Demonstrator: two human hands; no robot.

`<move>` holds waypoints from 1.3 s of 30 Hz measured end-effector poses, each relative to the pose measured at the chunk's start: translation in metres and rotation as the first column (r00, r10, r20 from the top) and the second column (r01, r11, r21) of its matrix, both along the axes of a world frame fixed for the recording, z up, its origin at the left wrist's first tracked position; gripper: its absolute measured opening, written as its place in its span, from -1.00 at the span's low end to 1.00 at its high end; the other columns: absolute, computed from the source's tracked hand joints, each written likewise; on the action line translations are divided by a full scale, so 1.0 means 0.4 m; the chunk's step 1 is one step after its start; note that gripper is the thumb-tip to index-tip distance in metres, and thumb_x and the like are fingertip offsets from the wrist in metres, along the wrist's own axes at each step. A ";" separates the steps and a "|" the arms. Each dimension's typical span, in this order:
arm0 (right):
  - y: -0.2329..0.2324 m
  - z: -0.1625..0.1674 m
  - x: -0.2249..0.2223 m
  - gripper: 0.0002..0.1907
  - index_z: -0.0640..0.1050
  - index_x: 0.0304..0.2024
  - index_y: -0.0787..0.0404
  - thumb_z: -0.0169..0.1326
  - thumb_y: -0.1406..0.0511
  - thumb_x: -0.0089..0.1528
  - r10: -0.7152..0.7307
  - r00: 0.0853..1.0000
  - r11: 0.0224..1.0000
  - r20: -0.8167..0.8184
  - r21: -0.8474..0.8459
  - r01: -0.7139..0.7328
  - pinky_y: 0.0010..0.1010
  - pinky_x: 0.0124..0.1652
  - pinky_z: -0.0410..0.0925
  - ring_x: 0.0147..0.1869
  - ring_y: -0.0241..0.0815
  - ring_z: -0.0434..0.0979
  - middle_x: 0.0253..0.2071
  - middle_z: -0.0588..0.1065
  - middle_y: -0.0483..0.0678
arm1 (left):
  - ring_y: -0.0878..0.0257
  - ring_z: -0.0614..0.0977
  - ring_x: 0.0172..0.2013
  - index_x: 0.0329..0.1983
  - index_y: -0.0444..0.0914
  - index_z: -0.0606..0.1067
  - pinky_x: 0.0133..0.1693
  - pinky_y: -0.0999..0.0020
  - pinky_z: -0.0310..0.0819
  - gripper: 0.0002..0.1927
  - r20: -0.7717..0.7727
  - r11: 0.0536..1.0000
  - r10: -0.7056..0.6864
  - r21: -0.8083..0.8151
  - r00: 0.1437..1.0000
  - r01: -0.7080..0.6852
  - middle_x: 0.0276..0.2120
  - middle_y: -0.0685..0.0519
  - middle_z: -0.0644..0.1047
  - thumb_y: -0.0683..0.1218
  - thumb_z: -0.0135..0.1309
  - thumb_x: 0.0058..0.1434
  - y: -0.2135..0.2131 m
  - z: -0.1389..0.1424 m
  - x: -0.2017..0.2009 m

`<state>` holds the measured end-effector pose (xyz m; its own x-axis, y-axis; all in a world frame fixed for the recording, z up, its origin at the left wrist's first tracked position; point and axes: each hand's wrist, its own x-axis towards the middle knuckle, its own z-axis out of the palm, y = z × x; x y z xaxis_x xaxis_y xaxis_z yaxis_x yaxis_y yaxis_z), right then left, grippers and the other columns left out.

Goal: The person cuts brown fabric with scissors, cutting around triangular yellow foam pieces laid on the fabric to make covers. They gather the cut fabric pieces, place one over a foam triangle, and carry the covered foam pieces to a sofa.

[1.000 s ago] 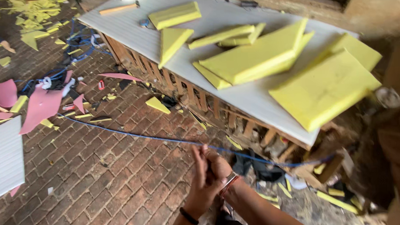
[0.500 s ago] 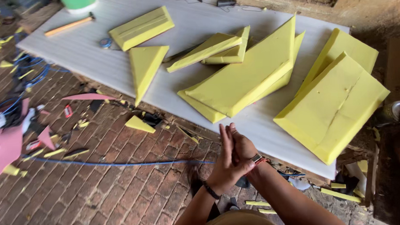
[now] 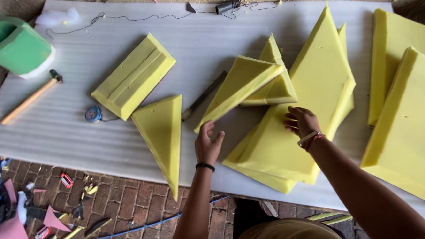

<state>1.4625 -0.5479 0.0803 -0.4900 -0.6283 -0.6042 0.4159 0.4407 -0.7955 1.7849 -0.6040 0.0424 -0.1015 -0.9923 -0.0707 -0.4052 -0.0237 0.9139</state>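
Where the white table point(image 3: 77, 136) begins at far left, a green container point(image 3: 14, 45) and a hammer point(image 3: 29, 100) lie. Next come a yellow foam block point(image 3: 133, 76) and foam triangle point(image 3: 162, 132). Left hand point(image 3: 208, 145), fingers loosely spread, touches a foam wedge point(image 3: 237, 86); right hand point(image 3: 301, 122), fingers curled, presses the large foam slab point(image 3: 313, 95).

Both forearms are bare, no sleeves. The left hand point(image 3: 208, 145) has a thin black band at its wrist; the right hand point(image 3: 301, 121) wears a pale bracelet with a reddish thread. Tan-olive clothing shows below.
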 end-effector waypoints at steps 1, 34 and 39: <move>-0.031 -0.009 -0.008 -0.66 0.50 0.02 0.20 0.13 0.16 0.29 -0.015 1.000 1.000 0.023 -0.007 0.016 -0.34 -0.34 0.44 -0.28 -0.15 0.58 -0.19 0.56 -0.02 | -0.02 0.54 0.14 0.29 -0.25 0.36 0.09 0.10 0.44 -0.29 0.205 0.999 0.027 -0.033 0.978 -0.021 0.17 -0.13 0.52 0.00 0.32 0.09 -0.061 -0.015 0.012; 0.397 -0.061 -0.376 -0.49 0.44 0.07 0.25 0.34 0.15 0.23 -0.129 0.627 0.944 -0.768 0.100 0.316 -0.32 -0.22 0.39 -0.19 -0.15 0.48 -0.14 0.44 -0.03 | 0.18 0.62 -0.29 -0.12 -0.23 0.55 -0.22 0.27 0.49 -0.86 0.230 0.983 -0.180 0.006 0.956 0.183 -0.31 0.03 0.62 -0.16 0.12 0.26 -0.396 0.018 -0.008; 0.420 0.054 -0.107 -0.56 0.54 0.13 0.29 0.01 0.11 0.37 0.050 0.943 0.984 -0.329 -0.143 -0.103 -0.30 0.03 0.49 0.00 -0.04 0.67 -0.09 0.64 0.13 | 0.34 0.55 -0.32 -0.05 -0.25 0.49 -0.28 0.41 0.47 -0.80 -0.588 0.712 -0.460 0.204 0.665 0.672 -0.28 0.13 0.54 -0.31 -0.04 0.32 -0.095 0.117 -0.267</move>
<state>1.4198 -0.3800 0.1021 -0.5889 -0.7452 -0.3127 0.0951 0.3204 -0.9425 1.6783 -0.6421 0.0891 -0.7577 -0.6219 -0.1980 0.0114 -0.3160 0.9487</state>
